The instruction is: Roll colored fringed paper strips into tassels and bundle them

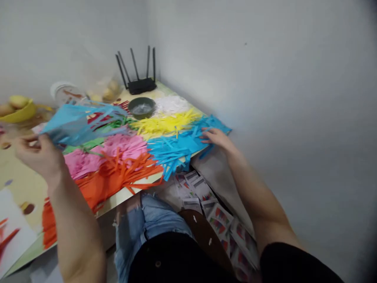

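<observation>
My left hand (43, 157) pinches one end of a light blue fringed strip (69, 124), raised over the left part of the table. The strip is smeared by motion, and its cut ends trail to the right. My right hand (218, 138) lies with outstretched fingers on a pile of blue fringed strips (179, 143) at the table's right corner. Between my hands are pink fringed strips (126, 147) and orange ones (108, 181) along the front edge. Yellow strips (166, 124) lie behind the blue pile, with green strips (88, 145) partly hidden under the raised one.
A black router (141, 85) with upright antennas stands at the back corner, behind a dark bowl (141, 108) and white strips (172, 105). A yellow bowl (17, 114) of round yellowish items is at left. Printed packets (218, 216) lie below the table, beside grey walls.
</observation>
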Available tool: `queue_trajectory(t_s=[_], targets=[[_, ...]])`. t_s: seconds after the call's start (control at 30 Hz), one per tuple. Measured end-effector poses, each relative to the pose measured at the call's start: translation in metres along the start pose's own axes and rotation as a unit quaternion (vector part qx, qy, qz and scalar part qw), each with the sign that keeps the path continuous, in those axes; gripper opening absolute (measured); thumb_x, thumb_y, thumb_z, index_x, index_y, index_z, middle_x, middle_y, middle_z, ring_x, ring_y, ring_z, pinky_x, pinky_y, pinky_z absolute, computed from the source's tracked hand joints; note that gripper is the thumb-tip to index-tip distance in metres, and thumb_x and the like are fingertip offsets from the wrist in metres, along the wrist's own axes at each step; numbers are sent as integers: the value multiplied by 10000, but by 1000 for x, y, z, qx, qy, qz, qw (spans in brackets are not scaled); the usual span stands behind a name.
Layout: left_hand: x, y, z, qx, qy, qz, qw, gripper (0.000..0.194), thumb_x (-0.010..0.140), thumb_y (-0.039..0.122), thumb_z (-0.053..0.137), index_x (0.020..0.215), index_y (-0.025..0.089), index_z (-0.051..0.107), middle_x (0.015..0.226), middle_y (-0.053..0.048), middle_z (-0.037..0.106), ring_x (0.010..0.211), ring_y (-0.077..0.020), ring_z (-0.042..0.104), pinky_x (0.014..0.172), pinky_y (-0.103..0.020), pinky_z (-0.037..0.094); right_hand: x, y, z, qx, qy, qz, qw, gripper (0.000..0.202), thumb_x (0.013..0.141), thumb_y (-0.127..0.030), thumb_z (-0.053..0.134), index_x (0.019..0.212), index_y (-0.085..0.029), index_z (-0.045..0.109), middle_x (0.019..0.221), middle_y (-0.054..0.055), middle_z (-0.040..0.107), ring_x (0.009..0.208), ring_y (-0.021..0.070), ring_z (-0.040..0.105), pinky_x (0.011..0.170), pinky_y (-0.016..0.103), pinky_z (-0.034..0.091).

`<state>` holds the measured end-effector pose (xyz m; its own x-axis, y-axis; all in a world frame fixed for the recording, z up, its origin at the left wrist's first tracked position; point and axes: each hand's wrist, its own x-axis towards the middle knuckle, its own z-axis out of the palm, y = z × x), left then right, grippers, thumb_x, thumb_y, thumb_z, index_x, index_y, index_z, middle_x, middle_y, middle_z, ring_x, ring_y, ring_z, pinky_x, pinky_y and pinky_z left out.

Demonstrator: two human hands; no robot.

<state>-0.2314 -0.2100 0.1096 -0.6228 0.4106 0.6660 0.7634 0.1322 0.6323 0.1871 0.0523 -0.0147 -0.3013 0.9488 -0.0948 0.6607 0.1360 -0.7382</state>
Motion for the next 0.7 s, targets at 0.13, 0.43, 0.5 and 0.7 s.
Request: queue_trajectory(t_s=[0.13,0.43,0.5,0.7], targets=[[-23,27,-74,101,111,-21,988,184,786,127,616,742,179,445,722,46,469,628,-79,488,617,-279,322,-44,-49,2,-84,58,-78,992,247,895,-327,610,839,-114,722,913,213,750,935,345,703,820,418,520],[-103,64,-96,199,-114,67,971,66,875,284,581,874,219,566,719,15,661,637,-140,645,622,-249,442,-149,-251,116,-10,4,-653,757,414,940,-301,601,1322,-144,628,1405,154,627,1348,303,505,1120,479,398],[-111,57,-106,200,-131,52,970,81,897,299,556,898,221,576,734,6,674,656,-145,665,630,-243,463,-146,-271,131,-61,-56,-662,745,333,926,-164,545,1234,-124,665,1280,162,687,1270,304,545,1080,473,403],[-113,18,-139,293,-226,-61,927,298,896,287,561,1169,200,641,1117,-138,752,1090,-324,709,956,-466,542,-145,-295,109,-215,-140,-592,764,303,903,-93,487,1128,-141,684,1030,116,742,876,215,633,742,310,382]])
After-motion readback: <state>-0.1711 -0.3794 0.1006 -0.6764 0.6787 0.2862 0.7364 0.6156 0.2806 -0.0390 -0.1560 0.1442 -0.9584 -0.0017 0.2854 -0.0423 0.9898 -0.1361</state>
